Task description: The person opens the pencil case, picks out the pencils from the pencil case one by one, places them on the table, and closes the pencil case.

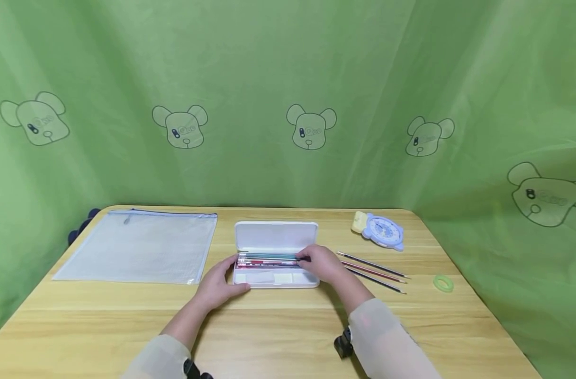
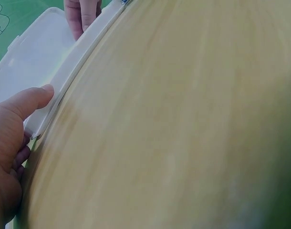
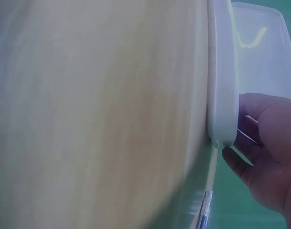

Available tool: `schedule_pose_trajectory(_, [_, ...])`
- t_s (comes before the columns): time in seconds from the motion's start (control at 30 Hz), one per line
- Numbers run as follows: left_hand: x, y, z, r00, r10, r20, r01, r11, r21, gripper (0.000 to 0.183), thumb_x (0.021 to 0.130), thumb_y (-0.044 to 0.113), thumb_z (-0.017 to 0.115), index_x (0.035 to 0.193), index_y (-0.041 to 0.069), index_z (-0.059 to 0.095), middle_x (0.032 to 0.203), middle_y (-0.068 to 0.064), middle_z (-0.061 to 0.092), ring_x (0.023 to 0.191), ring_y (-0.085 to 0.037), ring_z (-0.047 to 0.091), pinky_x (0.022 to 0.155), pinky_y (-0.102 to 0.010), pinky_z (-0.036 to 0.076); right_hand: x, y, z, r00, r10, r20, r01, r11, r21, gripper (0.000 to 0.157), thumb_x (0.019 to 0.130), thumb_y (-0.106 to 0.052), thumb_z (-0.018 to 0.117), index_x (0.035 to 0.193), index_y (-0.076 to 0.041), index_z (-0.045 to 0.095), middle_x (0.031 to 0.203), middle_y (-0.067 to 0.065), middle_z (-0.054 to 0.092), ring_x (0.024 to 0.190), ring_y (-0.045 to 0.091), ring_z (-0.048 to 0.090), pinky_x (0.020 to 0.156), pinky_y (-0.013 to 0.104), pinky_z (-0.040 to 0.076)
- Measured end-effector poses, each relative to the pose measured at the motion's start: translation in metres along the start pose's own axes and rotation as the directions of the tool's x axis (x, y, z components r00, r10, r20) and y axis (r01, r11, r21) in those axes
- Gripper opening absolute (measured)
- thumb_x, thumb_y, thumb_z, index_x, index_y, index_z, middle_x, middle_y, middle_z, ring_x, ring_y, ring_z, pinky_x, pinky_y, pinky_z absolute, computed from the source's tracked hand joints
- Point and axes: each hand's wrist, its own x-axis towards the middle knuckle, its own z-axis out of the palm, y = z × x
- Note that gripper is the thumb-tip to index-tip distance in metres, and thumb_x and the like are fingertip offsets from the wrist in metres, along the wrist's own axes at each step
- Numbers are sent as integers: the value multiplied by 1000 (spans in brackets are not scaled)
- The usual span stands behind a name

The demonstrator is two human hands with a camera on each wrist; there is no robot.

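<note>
A white pencil case [image 1: 309, 280] stands on the table with its lid [image 1: 276, 234] tipped back. Several pencils [image 1: 269, 257], some teal and some red, lie along the case's rear part. My left hand [image 1: 218, 285] grips the left end of the case, its thumb on the front wall and the other fingers round the end. From the right, my right hand [image 1: 320, 262] reaches into the case and pinches the pencils at their right ends. Its fingertips are partly hidden behind the case wall in the right wrist view.
Three loose pencils [image 1: 375, 272] lie to the right of the case. Behind them are a blue clock-shaped thing [image 1: 384, 230] and a pale yellow block [image 1: 359, 221]. A green ring [image 1: 443, 283] lies near the right edge. A translucent zip pouch [image 1: 141, 247] covers the left rear.
</note>
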Motion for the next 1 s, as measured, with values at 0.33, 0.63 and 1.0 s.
schedule_pose_trajectory(0.33, [1, -1, 1, 1000, -7, 9, 7, 1000, 14, 90, 74, 34, 83, 147, 3, 41, 149, -21, 46, 139, -41, 41, 117, -54, 33, 5, -2, 1, 999, -21, 41, 24, 998, -64, 14, 89, -6, 66, 100, -8, 76, 100, 6, 75, 100, 25, 67, 98, 44, 52])
schedule_pose_trajectory(0.63, [2, -1, 0, 1000, -15, 8, 14, 1000, 11, 90, 74, 33, 83, 147, 3, 41, 150, -21, 45, 140, -41, 40, 118, -53, 32, 7, -7, -2, 997, -30, 66, 37, 994, -105, 14, 90, -5, 65, 99, -9, 76, 98, 5, 75, 98, 24, 67, 97, 43, 53])
schedule_pose_trajectory(1.0, [2, -1, 0, 1000, -28, 9, 28, 1000, 1, 89, 74, 32, 83, 148, 4, 41, 151, -19, 44, 141, -40, 39, 119, -52, 31, 10, -2, 3, 999, -19, 44, 21, 999, -40, 17, 90, -5, 66, 104, -7, 76, 102, 7, 75, 102, 25, 67, 98, 43, 53])
